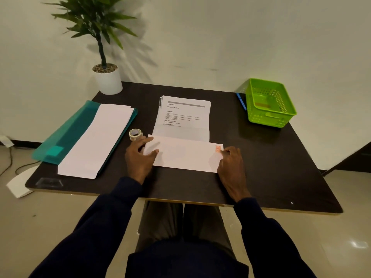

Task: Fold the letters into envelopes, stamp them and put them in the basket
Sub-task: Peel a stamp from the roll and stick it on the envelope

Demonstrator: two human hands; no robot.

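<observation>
Envelope stamped, pinned under your 2 hands at the near middle of the dark square table point(261, 157).
Your long white paper envelope point(184, 155) lies flat, overlapping the printed letter stack point(183, 115); the green perforated plastic basket point(270, 103) sits far right. Left hand point(140, 155) presses its left end open-palmed, right hand point(230, 163) pinches the right end beside the small orange stamp point(217, 148).

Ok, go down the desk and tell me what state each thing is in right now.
envelope: flat on desk, stamped at right corner
stamp: stuck on envelope
left hand: resting open on envelope's left end
right hand: pressing beside the stamp
letters: stacked, unfolded
basket: upright
stamp roll: beside the envelope
</observation>
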